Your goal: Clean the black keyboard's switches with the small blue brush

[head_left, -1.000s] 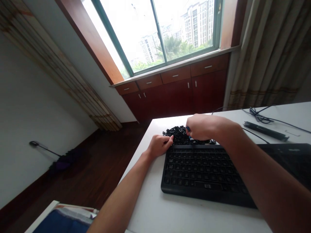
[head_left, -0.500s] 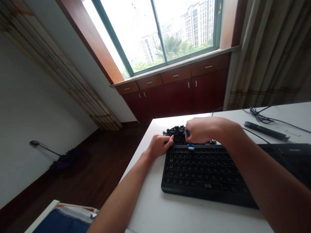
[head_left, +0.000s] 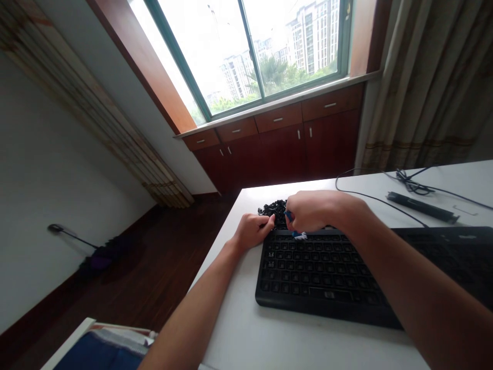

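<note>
A black keyboard (head_left: pixel 325 280) with its keycaps off lies on the white table. My left hand (head_left: pixel 254 228) is closed at its upper left corner, thumb and fingers gripping the edge. In my right hand (head_left: pixel 310 210) is a blue brush (head_left: pixel 298 235), which looks like a toothbrush. Its white bristles touch the keyboard's top row near the left end. Most of the handle is hidden in my fist. Behind the keyboard, a heap of loose black keycaps (head_left: pixel 274 208) is partly covered by my right hand.
At the right back of the table (head_left: pixel 300 331) lie a long black strip (head_left: pixel 421 207), a bent thin wire (head_left: pixel 464 210) and a coiled black cable (head_left: pixel 414 182). The keyboard's cord runs past my right forearm. A blue cloth-covered seat (head_left: pixel 94 352) stands at lower left.
My right hand has moved a little to the left with the toothbrush, and the brush has tilted. My left hand stays at the keyboard's corner.
</note>
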`<state>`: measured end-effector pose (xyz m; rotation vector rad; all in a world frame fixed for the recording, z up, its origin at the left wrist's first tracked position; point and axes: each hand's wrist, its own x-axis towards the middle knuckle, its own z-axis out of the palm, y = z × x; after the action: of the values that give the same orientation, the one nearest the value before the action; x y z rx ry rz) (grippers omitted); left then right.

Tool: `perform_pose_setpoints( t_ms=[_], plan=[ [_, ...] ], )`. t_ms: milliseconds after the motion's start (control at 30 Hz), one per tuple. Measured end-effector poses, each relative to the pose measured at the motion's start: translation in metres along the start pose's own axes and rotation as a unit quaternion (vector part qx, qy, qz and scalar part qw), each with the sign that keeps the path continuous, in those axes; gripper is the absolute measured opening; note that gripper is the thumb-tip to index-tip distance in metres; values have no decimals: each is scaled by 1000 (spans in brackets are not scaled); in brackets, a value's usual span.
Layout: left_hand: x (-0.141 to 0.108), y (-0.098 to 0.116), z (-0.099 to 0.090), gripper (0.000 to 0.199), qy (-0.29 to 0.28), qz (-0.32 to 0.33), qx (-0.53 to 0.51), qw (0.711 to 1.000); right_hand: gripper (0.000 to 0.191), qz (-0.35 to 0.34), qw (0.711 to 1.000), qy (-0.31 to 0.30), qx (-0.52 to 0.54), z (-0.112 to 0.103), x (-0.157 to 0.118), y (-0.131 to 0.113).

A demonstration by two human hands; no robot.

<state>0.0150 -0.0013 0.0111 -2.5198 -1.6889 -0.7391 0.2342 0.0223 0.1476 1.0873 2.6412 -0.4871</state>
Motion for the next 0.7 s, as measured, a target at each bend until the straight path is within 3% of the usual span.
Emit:
perform_pose_setpoints(
  t_ms=[700],
  plan=[
    [0, -1, 2, 52, -2, 1, -5, 1000, 22, -39, 998, 48, 7, -3, -4, 9]
  ],
)
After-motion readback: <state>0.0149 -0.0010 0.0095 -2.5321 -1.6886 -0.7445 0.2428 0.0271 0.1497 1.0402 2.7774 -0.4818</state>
